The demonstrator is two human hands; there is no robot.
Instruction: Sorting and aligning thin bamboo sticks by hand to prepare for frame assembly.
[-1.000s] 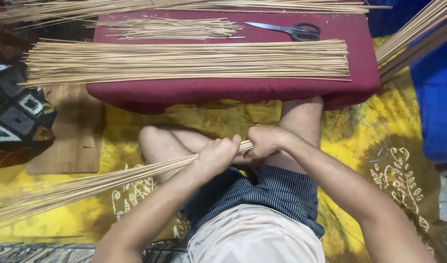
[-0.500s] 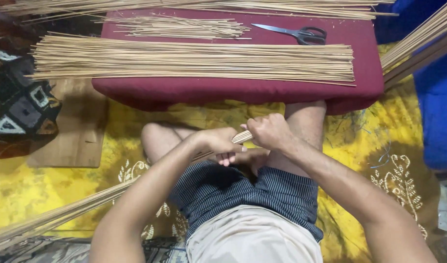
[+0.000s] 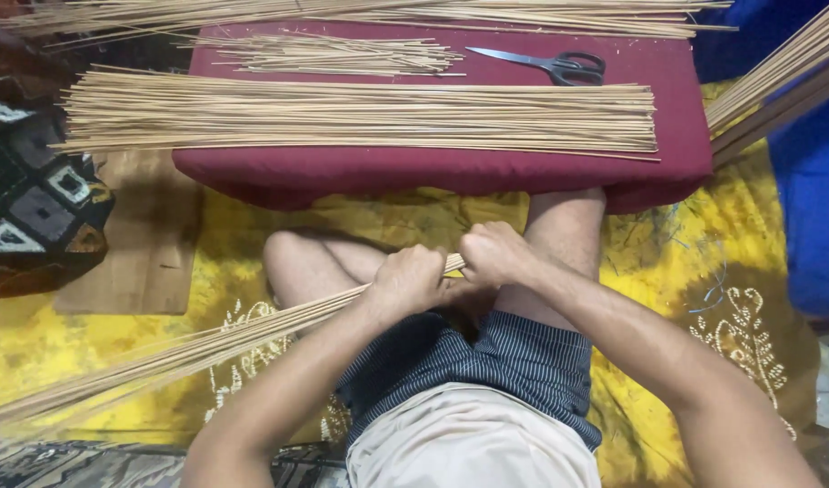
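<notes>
A long bundle of thin pale sticks (image 3: 188, 348) slants from the lower left up to my lap. My left hand (image 3: 407, 282) is closed around the bundle near its upper end. My right hand (image 3: 492, 255) is closed on the tips of the same sticks, right beside the left hand. Both hands rest over my crossed legs. Ahead lies a maroon cushion (image 3: 668, 86) bearing a wide flat row of sticks (image 3: 360, 116), a smaller loose pile of sticks (image 3: 333, 56) and grey scissors (image 3: 550, 63).
More sticks (image 3: 342, 14) run along the top edge and a stick bunch (image 3: 776, 86) slants at the right. A yellow patterned cloth (image 3: 722, 271) covers the floor. A wooden board (image 3: 143, 244) and a patterned cushion (image 3: 35, 208) lie at the left. Blue fabric (image 3: 817, 208) sits at the right.
The view shifted slightly. The stick bundle's far end dipped lower half a second ago and has risen a little now. Both hands stay closed on its upper end.
</notes>
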